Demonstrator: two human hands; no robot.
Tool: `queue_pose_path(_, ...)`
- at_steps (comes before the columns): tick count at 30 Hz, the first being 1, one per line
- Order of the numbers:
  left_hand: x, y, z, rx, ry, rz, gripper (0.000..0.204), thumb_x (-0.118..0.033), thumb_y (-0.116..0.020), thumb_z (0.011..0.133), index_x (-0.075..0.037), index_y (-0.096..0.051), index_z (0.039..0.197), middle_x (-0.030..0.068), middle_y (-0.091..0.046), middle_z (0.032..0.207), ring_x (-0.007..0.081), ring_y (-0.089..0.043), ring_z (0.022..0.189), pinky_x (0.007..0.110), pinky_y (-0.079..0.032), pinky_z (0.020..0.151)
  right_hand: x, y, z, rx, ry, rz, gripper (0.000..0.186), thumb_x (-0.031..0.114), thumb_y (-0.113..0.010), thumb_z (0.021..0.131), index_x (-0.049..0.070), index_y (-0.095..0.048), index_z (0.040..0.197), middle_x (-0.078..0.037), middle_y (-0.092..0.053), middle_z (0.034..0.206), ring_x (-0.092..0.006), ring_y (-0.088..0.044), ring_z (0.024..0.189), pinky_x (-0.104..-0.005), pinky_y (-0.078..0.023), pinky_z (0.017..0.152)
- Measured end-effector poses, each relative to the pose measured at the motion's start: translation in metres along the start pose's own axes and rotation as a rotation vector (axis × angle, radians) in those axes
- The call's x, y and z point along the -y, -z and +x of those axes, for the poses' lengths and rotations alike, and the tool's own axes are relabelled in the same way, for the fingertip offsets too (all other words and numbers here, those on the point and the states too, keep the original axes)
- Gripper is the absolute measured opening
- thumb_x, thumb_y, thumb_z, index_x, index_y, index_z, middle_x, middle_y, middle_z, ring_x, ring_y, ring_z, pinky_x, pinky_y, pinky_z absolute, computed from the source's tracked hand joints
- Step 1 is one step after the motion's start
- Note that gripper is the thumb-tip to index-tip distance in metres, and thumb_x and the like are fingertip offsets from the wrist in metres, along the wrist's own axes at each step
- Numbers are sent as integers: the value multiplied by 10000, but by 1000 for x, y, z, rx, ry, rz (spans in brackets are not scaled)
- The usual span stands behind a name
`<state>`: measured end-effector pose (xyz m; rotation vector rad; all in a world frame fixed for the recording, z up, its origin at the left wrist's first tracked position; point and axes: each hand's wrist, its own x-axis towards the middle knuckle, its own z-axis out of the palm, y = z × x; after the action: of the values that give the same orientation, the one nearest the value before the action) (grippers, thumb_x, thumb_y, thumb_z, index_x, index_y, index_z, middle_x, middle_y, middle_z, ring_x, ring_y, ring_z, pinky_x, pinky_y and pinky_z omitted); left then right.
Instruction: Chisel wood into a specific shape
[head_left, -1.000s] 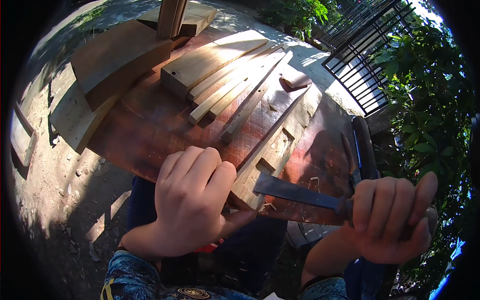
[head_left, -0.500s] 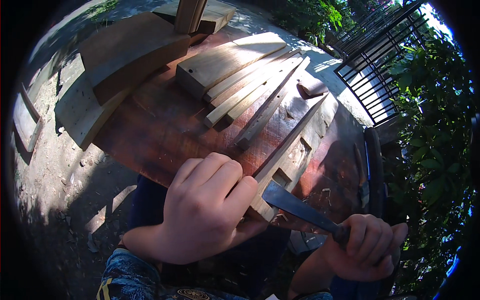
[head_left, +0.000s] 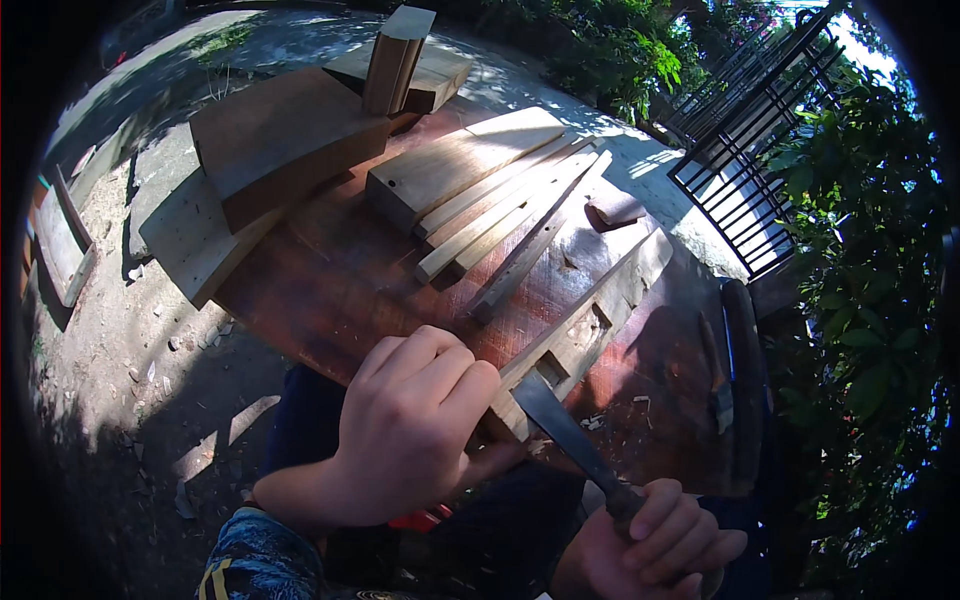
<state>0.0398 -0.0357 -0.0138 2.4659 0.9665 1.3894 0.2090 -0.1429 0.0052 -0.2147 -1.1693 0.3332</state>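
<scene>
My left hand [head_left: 405, 430] is closed around the near end of a long wooden piece [head_left: 578, 345], with thumb low and fingers curled over its side. Two rectangular recesses are cut into its upper face. In my right hand [head_left: 655, 540] is a chisel [head_left: 565, 430], its dark flat blade slanting up and left. The blade's tip rests on the wood, by the edge of the nearer recess and close to my left fingers. Most of the chisel's handle is hidden inside my right fist.
A reddish table [head_left: 310, 300] carries the work. Narrow wooden strips [head_left: 480, 220] and a thick board [head_left: 440, 170] lie beyond my left hand. Big curved wooden blocks [head_left: 290, 140] occupy the far left. Small shavings lie right of the chisel. A barred metal gate [head_left: 740, 190] stands beyond.
My right hand has come down and left, turning the chisel steeper, and its tip has shifted slightly left. My left hand keeps its hold on the wood. The whole view has shifted a little.
</scene>
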Motion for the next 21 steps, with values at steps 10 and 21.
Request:
queue_pose_path(10, 3, -1, -1, -25, -5, 18, 458, -485, -831, 780, -92, -600, 819, 47, -576, 800, 247, -645, 866, 399, -443, 726, 14, 33, 89, 209, -272, 74, 252, 225, -637, 1020, 136, -433, 901, -2, -499, 611, -116, -485, 495, -331, -467, 542)
queue_pose_path(21, 5, -6, -4, -39, -18, 30, 465, -493, -834, 759, -91, -631, 872, 36, -574, 824, 239, -626, 860, 387, -440, 709, -5, -23, 146, 490, -569, -190, 117, 194, -427, 1095, 102, -451, 1025, 39, -406, 614, -91, -385, 476, -320, -407, 537)
